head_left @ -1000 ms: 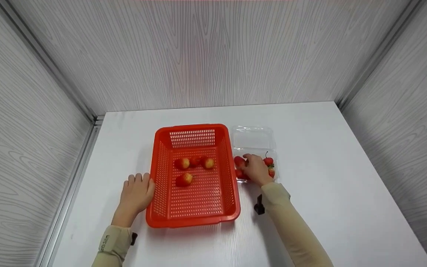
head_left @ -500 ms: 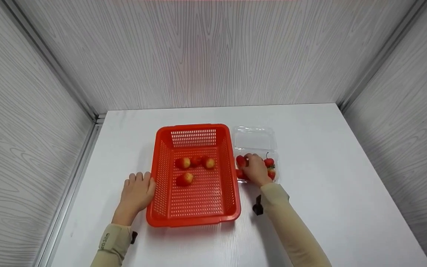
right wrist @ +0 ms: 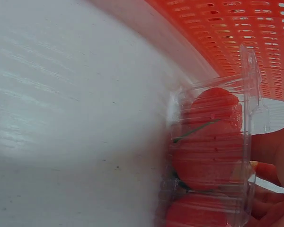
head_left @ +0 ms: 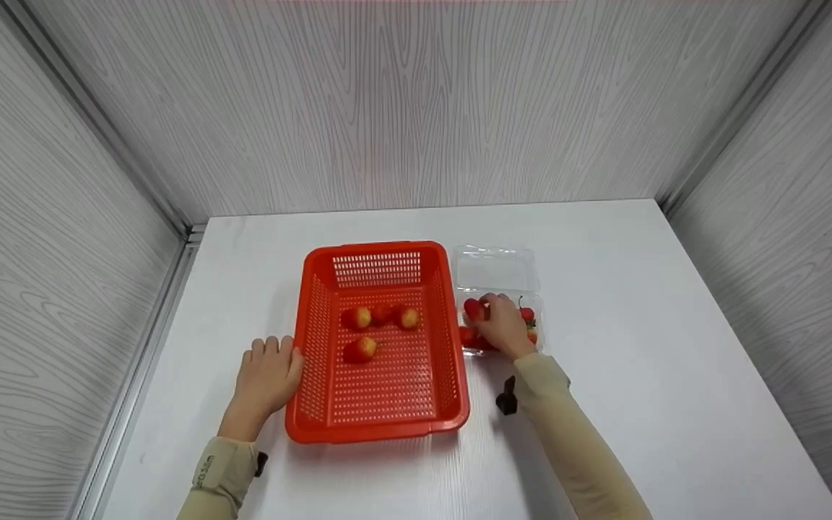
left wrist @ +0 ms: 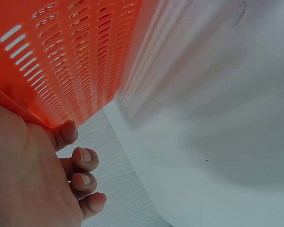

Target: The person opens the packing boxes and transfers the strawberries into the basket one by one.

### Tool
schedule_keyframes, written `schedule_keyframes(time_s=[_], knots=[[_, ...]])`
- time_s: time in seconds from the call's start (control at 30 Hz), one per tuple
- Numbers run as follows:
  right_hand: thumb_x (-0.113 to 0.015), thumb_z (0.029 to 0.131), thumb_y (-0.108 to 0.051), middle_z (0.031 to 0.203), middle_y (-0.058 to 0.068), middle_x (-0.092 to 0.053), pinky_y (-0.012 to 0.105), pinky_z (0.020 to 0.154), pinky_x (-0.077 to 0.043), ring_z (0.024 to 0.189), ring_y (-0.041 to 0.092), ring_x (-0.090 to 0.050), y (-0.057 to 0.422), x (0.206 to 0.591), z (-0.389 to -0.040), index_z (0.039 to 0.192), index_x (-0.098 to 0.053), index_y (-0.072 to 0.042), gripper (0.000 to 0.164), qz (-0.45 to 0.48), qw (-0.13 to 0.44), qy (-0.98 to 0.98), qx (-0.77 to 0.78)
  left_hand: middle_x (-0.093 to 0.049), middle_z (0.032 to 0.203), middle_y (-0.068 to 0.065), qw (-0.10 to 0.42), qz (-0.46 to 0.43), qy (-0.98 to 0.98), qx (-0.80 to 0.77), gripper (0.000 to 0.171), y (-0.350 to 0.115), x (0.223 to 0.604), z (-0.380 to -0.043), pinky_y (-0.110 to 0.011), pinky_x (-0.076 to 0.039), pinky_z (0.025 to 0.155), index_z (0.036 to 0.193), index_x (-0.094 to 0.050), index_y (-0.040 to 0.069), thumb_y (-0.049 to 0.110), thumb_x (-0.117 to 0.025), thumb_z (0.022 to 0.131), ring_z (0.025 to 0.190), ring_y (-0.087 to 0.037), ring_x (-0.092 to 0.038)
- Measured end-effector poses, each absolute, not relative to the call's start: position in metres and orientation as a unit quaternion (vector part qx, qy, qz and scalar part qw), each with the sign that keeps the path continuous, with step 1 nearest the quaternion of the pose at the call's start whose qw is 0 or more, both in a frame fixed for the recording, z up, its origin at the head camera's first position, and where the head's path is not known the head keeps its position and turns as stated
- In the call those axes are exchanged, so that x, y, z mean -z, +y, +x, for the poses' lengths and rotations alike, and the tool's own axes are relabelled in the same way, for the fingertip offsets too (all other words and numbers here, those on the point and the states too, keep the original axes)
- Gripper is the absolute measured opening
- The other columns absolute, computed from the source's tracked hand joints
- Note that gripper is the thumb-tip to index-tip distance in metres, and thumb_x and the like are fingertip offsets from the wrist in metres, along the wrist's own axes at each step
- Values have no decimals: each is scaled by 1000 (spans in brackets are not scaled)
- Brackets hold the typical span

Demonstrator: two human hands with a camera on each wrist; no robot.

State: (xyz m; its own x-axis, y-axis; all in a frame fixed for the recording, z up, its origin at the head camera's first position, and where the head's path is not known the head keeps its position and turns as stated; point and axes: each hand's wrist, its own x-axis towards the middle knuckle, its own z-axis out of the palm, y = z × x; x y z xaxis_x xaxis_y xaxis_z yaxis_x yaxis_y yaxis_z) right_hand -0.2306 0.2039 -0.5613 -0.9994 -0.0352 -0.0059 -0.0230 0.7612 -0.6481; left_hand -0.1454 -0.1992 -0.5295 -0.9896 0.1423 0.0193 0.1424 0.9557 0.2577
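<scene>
Beside the left wall of a red plastic basket, my left hand rests with its thumb against the rim. The left wrist view shows that hand's fingers relaxed, apart from the slotted wall. On the basket's other side, my right hand pinches a small red fruit over an opened clear clamshell box. More red fruit stays in the box, including a strawberry and a round red fruit with a dark stem. The right wrist view shows fruit through the box wall; the pinched fruit is mostly hidden there.
Several red-and-yellow fruits lie on the basket's floor, mostly toward its far half. The white tabletop extends right of the box. Pale wood-grain panels enclose the table at the back and both sides.
My right hand has shifted slightly up and to the right, and the red fruit at its fingertips has moved with it. The left hand and basket stay in place.
</scene>
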Motion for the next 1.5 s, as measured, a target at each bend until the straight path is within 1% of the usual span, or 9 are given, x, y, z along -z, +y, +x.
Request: schedule_keyframes(time_s=[0.23,0.37,0.6,0.9,1.07,1.23,1.37,1.5], knots=[[-76,86,-26,103,14,-58,42,86,-50,92,29,-56,206,555,-229,119,-61,1,45,-2,29,929,369,-44,88,-16,-4,-72,-988,137,27,-200,531,-146,-47,-33,73,101,-48,2,26,-37,103,85,-34,-40],[-74,86,-20,103,16,-59,43,85,-49,92,30,-56,207,547,-230,119,-62,2,42,-15,12,929,370,-44,88,-15,-4,-73,-988,136,27,-200,533,-146,-46,-32,72,102,-48,2,26,-37,104,84,-34,-40],[-69,86,-12,104,14,-59,39,77,-50,88,27,-56,204,527,-231,120,-63,-2,36,-20,-13,921,389,-44,89,-15,-5,-73,-987,141,29,-201,535,-149,-47,-33,73,104,-49,1,27,-37,104,85,-33,-40],[-74,83,-7,104,17,-59,38,73,-52,83,27,-59,192,507,-230,120,-63,0,39,-60,-52,912,401,-43,84,-13,3,-74,-986,149,26,-200,533,-148,-45,-32,70,99,-48,3,26,-37,104,79,-32,-38],[-74,83,-4,102,16,-60,36,70,-53,79,28,-60,181,495,-227,118,-64,1,37,-87,-59,903,417,-43,86,-13,2,-72,-985,155,26,-201,534,-147,-45,-32,71,99,-48,3,26,-36,104,81,-32,-38],[-75,82,-4,102,15,-60,35,67,-53,72,22,-60,164,484,-222,119,-64,1,39,-121,-56,889,439,-43,87,-13,-6,-68,-986,153,27,-202,535,-146,-45,-32,72,101,-48,3,27,-36,104,83,-32,-39],[-76,83,-5,107,14,-60,34,70,-53,76,21,-59,152,480,-218,121,-63,1,41,-135,-39,882,450,-43,88,-13,-10,-68,-986,152,27,-202,535,-147,-45,-32,73,102,-48,3,28,-36,104,84,-32,-38],[-76,84,-5,110,14,-61,35,76,-53,87,23,-58,140,481,-217,121,-63,1,40,-145,-34,881,449,-43,88,-13,-7,-70,-985,154,28,-201,535,-146,-46,-32,73,103,-48,3,27,-36,104,84,-32,-39]])
